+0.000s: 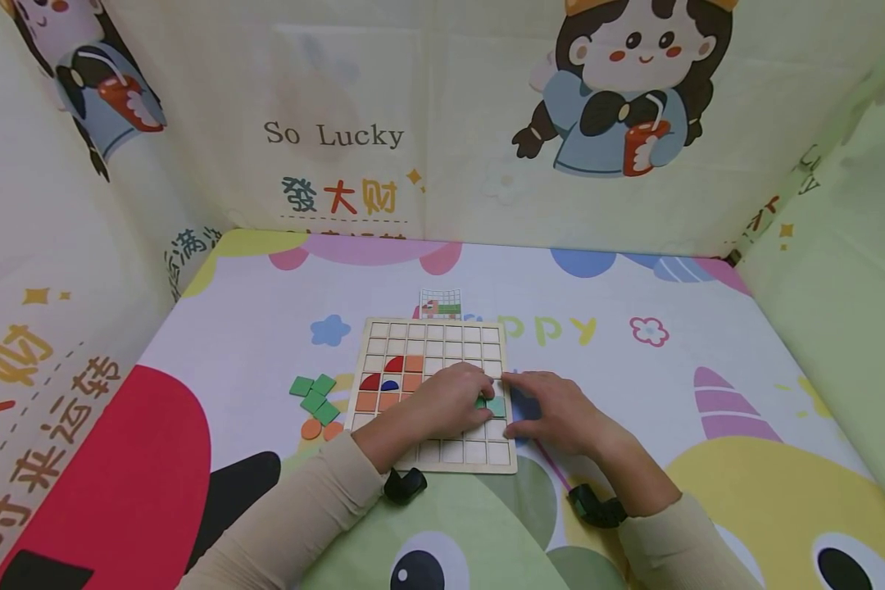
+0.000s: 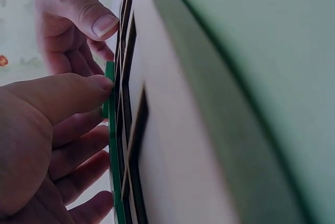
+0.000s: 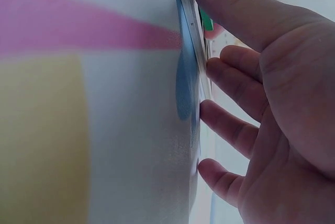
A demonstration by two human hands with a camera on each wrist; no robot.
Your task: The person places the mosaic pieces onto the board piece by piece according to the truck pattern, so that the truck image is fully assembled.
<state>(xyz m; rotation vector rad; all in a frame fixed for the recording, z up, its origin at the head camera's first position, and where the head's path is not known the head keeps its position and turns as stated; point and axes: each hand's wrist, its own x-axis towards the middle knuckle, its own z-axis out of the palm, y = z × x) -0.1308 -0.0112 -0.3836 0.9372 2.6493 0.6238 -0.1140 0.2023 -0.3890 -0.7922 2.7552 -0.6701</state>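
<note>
A wooden grid board (image 1: pixel 479 456) lies on the table under my left hand (image 1: pixel 451 400). Its thumb and fingers pinch a green square tile (image 2: pixel 109 69), which stands slightly proud of the green tiles below it in the left wrist view. A pale-looking green tile (image 1: pixel 496 407) shows at the board's right side. My right hand (image 1: pixel 558 412) rests its spread thumb and fingers along the board's right edge. On the board's left are red curved pieces (image 1: pixel 394 365), orange squares (image 1: pixel 414 364) and a blue half-round piece (image 1: pixel 389 385). The left hand hides the middle cells.
Several loose green tiles (image 1: pixel 314 401) lie left of the board, with orange round pieces (image 1: pixel 310 428) below them. Behind the board's far edge is a small pattern card (image 1: pixel 441 304). A printed cloth (image 1: pixel 605 328) covers the table, and fabric walls (image 1: pixel 472 197) surround it.
</note>
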